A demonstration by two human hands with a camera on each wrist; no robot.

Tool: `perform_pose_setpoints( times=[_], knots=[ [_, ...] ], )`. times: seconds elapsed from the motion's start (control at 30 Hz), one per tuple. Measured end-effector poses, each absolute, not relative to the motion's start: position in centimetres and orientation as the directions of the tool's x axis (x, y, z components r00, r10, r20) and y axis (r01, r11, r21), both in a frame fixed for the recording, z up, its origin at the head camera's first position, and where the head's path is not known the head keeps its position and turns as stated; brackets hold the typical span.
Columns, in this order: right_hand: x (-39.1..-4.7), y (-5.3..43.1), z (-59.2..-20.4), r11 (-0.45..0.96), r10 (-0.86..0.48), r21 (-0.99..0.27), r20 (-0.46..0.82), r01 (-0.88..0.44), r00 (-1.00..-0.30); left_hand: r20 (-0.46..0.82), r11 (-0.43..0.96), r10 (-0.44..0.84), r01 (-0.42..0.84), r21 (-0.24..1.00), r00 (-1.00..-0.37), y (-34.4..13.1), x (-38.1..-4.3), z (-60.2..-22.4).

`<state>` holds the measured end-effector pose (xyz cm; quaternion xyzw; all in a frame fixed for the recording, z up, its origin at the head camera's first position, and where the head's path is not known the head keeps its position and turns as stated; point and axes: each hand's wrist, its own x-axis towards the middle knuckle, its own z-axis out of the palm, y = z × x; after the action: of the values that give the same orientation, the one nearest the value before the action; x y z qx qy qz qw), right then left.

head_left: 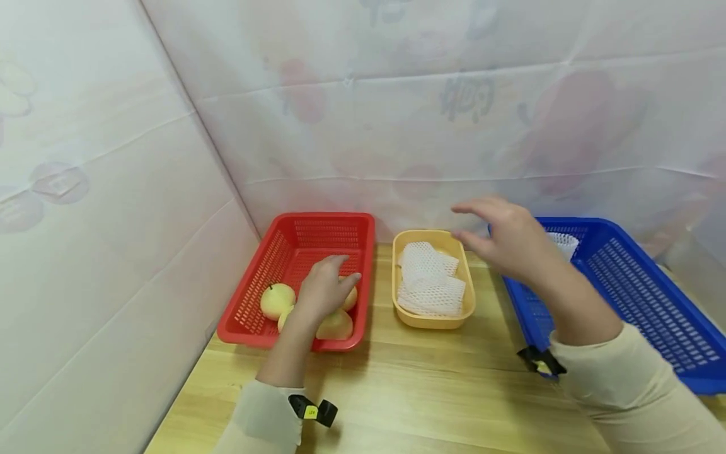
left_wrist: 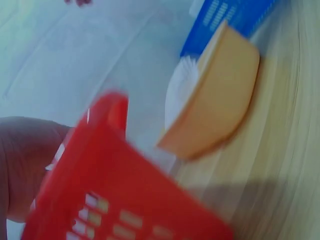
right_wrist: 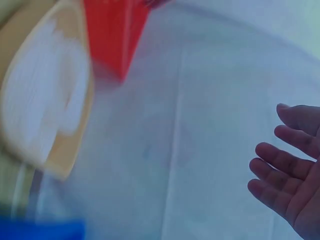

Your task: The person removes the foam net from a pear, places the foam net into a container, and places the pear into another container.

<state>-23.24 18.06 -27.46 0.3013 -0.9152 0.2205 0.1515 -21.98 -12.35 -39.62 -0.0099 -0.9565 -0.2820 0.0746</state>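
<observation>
My left hand [head_left: 326,287] is over the red basket [head_left: 368,265], thumb and fingers spread apart above the fruit. Several round yellow fruits lie at the basket's near end; one with a dark stem [head_left: 278,301] shows left of the hand, and another fruit [head_left: 336,325] is partly covered by it. My right hand [head_left: 513,243] hangs in the air between the yellow tray [head_left: 433,323] and the blue basket [head_left: 652,284], with nothing in its parted fingers. White foam net sleeves [head_left: 433,280] fill much of the tray.
Inside the blue basket's far left corner is a white foam net [head_left: 564,244], partly behind the right arm. All containers stand on a wooden table [head_left: 408,391]. A pale printed sheet [head_left: 397,126] hangs close behind them, and another wall [head_left: 113,252] borders the left side.
</observation>
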Motion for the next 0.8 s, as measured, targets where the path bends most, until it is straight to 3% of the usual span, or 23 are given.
perform_pose_setpoints(
  times=[0.33,0.6,0.8],
  knots=[
    [-28.1,24.5,-28.7,0.864,-0.393,-0.28,0.147,-0.419,-0.908,0.391,0.73,0.269,0.451,0.513,-0.88,-4.4,-19.1,-37.9],
    [-33.0,30.3,-30.7,0.895,-0.39,-0.209,0.064,-0.394,-0.919,0.311,0.719,0.519,0.603,0.345,-0.796,3.0,-18.1,-40.0],
    [-35.0,33.0,-32.9,0.909,-0.396,-0.147,-0.019,-0.389,-0.918,0.203,0.71,0.632,0.664,0.235,-0.748,7.3,-18.2,-41.5]
  ],
)
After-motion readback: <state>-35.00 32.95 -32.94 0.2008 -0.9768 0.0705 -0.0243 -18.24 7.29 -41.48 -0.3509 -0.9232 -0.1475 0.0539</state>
